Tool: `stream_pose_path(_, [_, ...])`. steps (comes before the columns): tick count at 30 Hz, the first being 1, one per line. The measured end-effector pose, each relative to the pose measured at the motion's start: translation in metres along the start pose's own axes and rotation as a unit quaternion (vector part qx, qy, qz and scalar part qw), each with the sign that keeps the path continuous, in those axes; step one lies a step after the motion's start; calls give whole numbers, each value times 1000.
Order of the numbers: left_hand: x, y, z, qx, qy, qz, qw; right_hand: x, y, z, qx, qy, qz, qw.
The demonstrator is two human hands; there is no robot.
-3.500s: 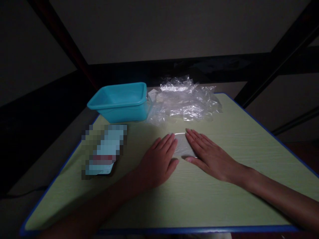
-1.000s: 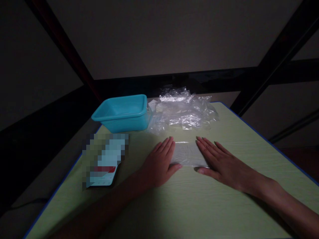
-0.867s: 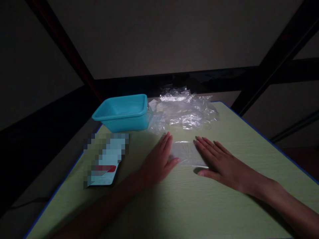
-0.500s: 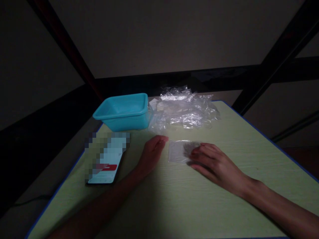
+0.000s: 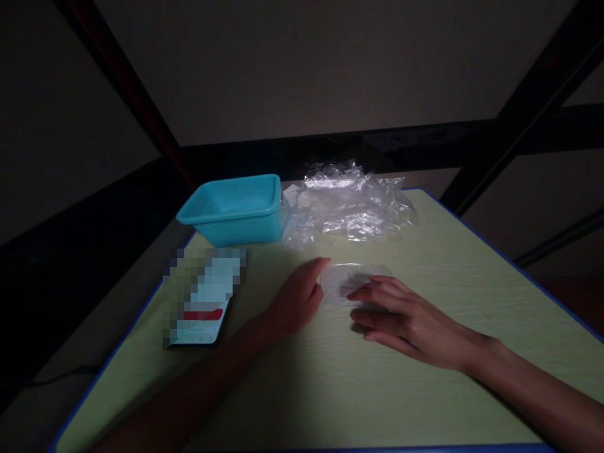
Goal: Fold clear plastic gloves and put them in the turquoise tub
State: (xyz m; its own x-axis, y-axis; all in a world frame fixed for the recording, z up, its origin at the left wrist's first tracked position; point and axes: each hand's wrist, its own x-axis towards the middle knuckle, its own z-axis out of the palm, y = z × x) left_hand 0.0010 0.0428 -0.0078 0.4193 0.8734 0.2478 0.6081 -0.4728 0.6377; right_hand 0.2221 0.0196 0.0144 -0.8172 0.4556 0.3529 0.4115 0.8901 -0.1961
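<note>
A small flat clear plastic bag lies on the table between my two hands. My left hand rests at the bag's left edge, its index finger stretched along the upper left corner and its thumb apart below; the other fingers are tucked out of sight. Over the bag's right part is my right hand, palm down with its fingers spread and nothing seen in them. Whether the right fingertips press on the film or hover just above it, I cannot tell.
Beyond my hands lies a heap of crumpled clear plastic bags. A turquoise plastic basin stands at the back left. Nearer on the left is a phone with its screen lit. The pale green table has a blue edge.
My left hand has moved slightly right onto the bag's edge, its index finger and thumb now apart. My right hand has shifted slightly left and down, its fingers more spread.
</note>
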Motion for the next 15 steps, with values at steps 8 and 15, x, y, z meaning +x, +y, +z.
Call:
stream_pose_path(8, [0,-2,3,-3,26,-4,1000,-2,7,-1,-3,21,2,1000])
stream_pose_path(15, [-1,-4,2,3,62,-8,998,-3,12,-5,-31,38,9,999])
